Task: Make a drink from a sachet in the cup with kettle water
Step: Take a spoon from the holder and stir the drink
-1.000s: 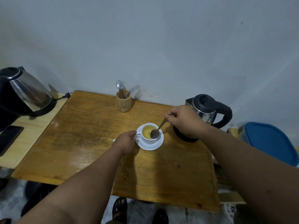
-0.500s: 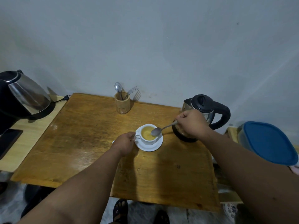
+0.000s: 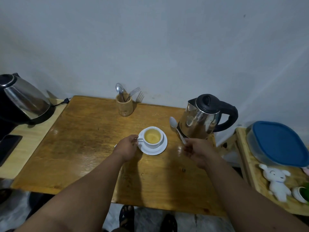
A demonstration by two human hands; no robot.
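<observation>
My left hand (image 3: 127, 146) pinches the handle of the white cup (image 3: 153, 137) — round, glossy, holding yellow drink — on its saucer (image 3: 156, 151) mid-table (image 3: 83, 139). My right hand (image 3: 197, 150) grips a steel teaspoon (image 3: 175, 127), bowl up, beside the shiny kettle (image 3: 202, 118) at the table's far right corner.

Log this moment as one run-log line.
left hand: holding cup handle | right hand: holding spoon clear of cup | cup: yellowish drink, on saucer
</observation>
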